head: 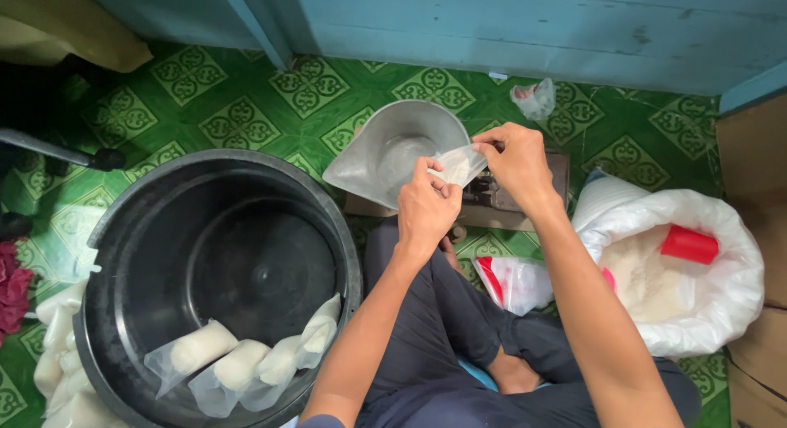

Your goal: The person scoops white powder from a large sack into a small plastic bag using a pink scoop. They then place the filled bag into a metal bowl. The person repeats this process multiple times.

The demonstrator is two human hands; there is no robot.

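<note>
My left hand (426,208) and my right hand (512,159) both pinch a small clear plastic bag (461,164), held between them above a metal scale pan (393,153). The bag looks empty and its mouth is being spread. I sit cross-legged in dark trousers on a green patterned floor. To my right stands an open white sack of white powder (705,264) with a red scoop (689,244) lying in it.
A big black tub (164,223) at the left holds several filled clear bags of white powder (246,362) along its near wall. More filled bags (61,362) lie outside it. A pack of plastic bags (516,282) lies by my knee. A blue wooden wall runs behind.
</note>
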